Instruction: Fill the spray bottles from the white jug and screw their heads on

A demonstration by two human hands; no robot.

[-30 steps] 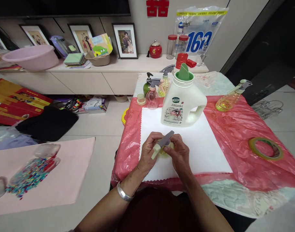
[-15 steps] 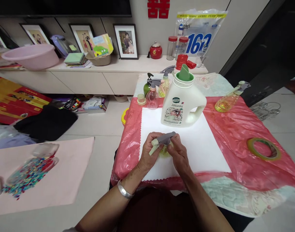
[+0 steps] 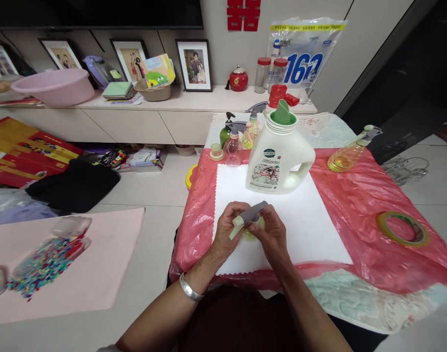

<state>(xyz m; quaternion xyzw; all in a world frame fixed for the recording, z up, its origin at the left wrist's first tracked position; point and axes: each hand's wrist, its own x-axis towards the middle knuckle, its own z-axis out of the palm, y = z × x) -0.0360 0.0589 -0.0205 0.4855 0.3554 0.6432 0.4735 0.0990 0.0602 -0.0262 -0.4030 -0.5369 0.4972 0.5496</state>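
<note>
Hand-held spray bottle (image 3: 250, 236), one: over the white mat (image 3: 311, 230), nearer us than the jug; yellowish, largely covered by fingers, so we cannot tell its fill.
Grey spray head (image 3: 252, 213), one: seated at that bottle's neck, nozzle towards the left.
Left hand (image 3: 227, 230): grip closed around the bottle's upper part, beside the head.
Right hand (image 3: 273, 232): grip narrow, thumb and fingers holding at the collar.
Progress: we judge the work partway, at the collar. Head and bottle are together; whether the joint is tight we cannot tell, and neither hand has let go.
White jug (image 3: 282, 164), one: upright on the mat, mouth without cap, green spout (image 3: 282, 113) showing; opaque, level unknown.
Spray bottle with yellow liquid (image 3: 343, 159), one: on the surface's red plastic cover (image 3: 355, 205), head fitted, filled low.
Pink spray bottle (image 3: 233, 151), one: head fitted; we see no clear liquid line.
Green pump bottle (image 3: 224, 138), one: partly behind the pink one, contents unreadable.
</note>
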